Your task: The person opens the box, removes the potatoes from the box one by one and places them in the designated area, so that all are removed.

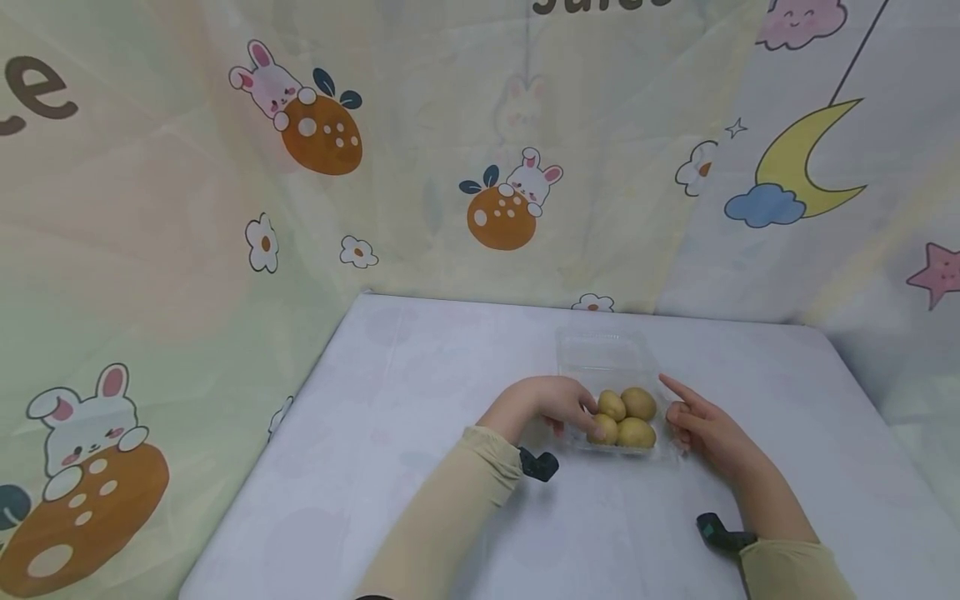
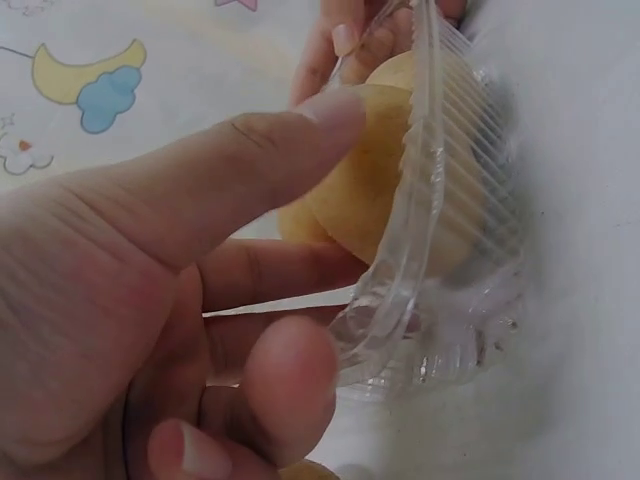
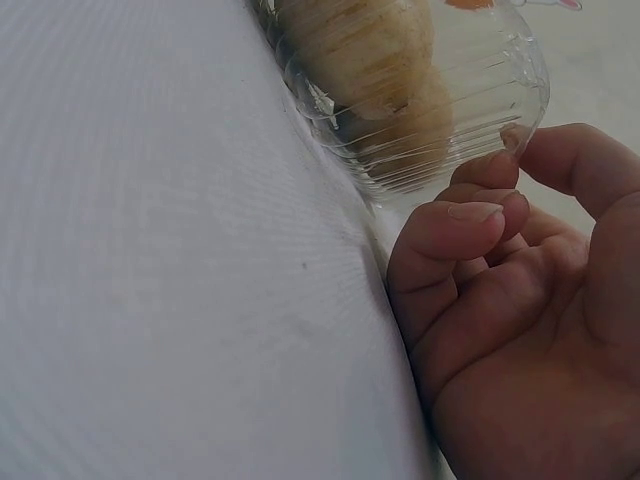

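Several round yellow potatoes [image 1: 637, 403] sit in a clear plastic clamshell box [image 1: 597, 448], whose lid [image 1: 600, 352] lies folded back behind it. My left hand [image 1: 553, 402] reaches over the box's left side. Its thumb and index finger pinch the front-left potato [image 2: 372, 180], which is still inside the box; the other fingers curl loosely outside the wall. At the right side, my right hand [image 1: 705, 429] holds the box's rim [image 3: 535, 105] between thumb and curled fingers, with the index finger pointing out in the head view.
A white-covered table [image 1: 360, 450] carries the box near its far right part. Printed cloth walls [image 1: 420, 167] with rabbits and a moon rise behind and beside the table. A black wrist camera [image 1: 538, 465] sits on the left wrist, another [image 1: 722, 533] on the right.
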`<action>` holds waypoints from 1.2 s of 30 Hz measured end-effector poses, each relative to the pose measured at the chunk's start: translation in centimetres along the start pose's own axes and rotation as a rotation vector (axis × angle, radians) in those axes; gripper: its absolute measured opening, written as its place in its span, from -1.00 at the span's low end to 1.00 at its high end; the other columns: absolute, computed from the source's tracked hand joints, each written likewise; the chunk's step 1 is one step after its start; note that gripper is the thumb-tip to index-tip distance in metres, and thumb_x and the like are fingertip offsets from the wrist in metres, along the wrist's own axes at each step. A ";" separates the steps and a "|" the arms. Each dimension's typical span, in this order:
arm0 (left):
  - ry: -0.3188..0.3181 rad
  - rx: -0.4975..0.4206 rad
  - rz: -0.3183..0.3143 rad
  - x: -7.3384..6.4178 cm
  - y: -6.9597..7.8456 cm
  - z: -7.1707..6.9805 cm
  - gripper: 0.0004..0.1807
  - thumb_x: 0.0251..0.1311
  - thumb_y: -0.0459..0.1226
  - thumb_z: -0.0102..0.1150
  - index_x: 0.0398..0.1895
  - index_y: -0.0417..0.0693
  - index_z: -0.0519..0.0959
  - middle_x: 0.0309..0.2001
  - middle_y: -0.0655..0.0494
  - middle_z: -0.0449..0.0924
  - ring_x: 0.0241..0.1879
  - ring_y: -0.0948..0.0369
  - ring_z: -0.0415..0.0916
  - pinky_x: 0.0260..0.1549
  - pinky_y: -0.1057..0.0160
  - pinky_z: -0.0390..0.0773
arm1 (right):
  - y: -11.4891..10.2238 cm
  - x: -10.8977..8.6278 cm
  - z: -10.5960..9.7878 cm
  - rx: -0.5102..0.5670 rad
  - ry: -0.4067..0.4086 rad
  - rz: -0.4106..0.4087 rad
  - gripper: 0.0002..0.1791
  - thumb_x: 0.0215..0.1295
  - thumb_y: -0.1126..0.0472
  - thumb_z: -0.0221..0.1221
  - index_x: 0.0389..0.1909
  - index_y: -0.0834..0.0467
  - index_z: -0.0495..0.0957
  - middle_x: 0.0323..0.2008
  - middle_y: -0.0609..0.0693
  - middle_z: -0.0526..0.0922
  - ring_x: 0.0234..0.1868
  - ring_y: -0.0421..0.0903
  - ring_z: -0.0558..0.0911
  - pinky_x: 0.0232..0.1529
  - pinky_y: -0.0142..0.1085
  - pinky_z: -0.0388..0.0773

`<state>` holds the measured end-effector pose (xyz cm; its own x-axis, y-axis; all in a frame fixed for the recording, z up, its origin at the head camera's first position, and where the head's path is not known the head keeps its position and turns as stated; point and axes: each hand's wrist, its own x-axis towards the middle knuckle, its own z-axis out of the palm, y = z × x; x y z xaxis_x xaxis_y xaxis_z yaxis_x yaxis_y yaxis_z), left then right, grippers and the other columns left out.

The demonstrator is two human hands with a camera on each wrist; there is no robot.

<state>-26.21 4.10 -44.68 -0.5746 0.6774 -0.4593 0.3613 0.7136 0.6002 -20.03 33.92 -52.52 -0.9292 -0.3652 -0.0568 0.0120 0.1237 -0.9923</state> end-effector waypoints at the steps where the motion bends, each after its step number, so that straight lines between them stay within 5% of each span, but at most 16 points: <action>1: 0.000 0.001 -0.003 0.0 0.0 0.1 -0.39 0.13 0.12 0.34 0.21 0.09 0.57 0.02 0.28 0.56 -0.59 0.24 0.54 -0.44 0.26 0.63 | 0.0 0.0 0.0 0.004 -0.009 -0.011 -0.30 0.56 0.25 -0.08 0.57 0.17 -0.17 -0.44 -0.20 0.41 -0.53 -0.16 0.36 -0.50 -0.27 0.42; 10: 0.002 0.067 -0.046 0.3 0.2 0.7 -0.39 0.10 0.19 0.33 0.19 0.19 0.58 -0.02 0.36 0.54 -0.55 0.25 0.54 -0.39 0.31 0.55 | 0.2 0.1 -0.2 0.033 -0.039 -0.067 -0.33 0.56 0.32 -0.13 0.57 0.19 -0.17 -0.44 -0.18 0.39 -0.52 0.05 0.23 -0.53 -0.21 0.35; 17: -0.001 0.138 -0.074 0.5 0.2 0.9 -0.47 0.06 0.29 0.28 0.07 0.37 0.61 -0.07 0.48 0.51 -0.49 0.26 0.58 -0.24 0.25 0.42 | 0.1 0.1 -0.2 0.003 -0.015 -0.041 -0.32 0.56 0.27 -0.10 0.57 0.15 -0.14 -0.45 -0.16 0.38 -0.54 -0.05 0.32 -0.53 -0.27 0.42; 28: 0.015 0.131 -0.028 -0.2 0.4 0.9 -0.71 0.13 0.23 0.26 -0.31 0.32 0.61 -0.28 0.39 0.55 -0.61 0.28 0.43 -0.46 0.29 0.41 | 0.6 0.2 -0.5 0.005 -0.022 -0.037 -0.31 0.56 0.26 -0.09 0.58 0.15 -0.16 -0.41 -0.22 0.42 -0.51 -0.21 0.37 -0.49 -0.33 0.47; 36: 0.049 0.126 0.006 -0.2 -0.2 1.0 -0.69 0.11 0.24 0.27 -0.46 0.31 0.57 -0.33 0.43 0.56 -0.65 0.31 0.39 -0.38 0.29 0.40 | 0.7 0.2 -0.5 -0.010 -0.005 -0.030 -0.31 0.56 0.25 -0.09 0.57 0.18 -0.17 -0.43 -0.22 0.41 -0.51 -0.25 0.38 -0.49 -0.32 0.46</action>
<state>-25.40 4.02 -45.39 -0.6060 0.6745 -0.4217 0.4525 0.7283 0.5146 -20.42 34.41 -53.15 -0.9270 -0.3740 -0.0278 -0.0193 0.1216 -0.9924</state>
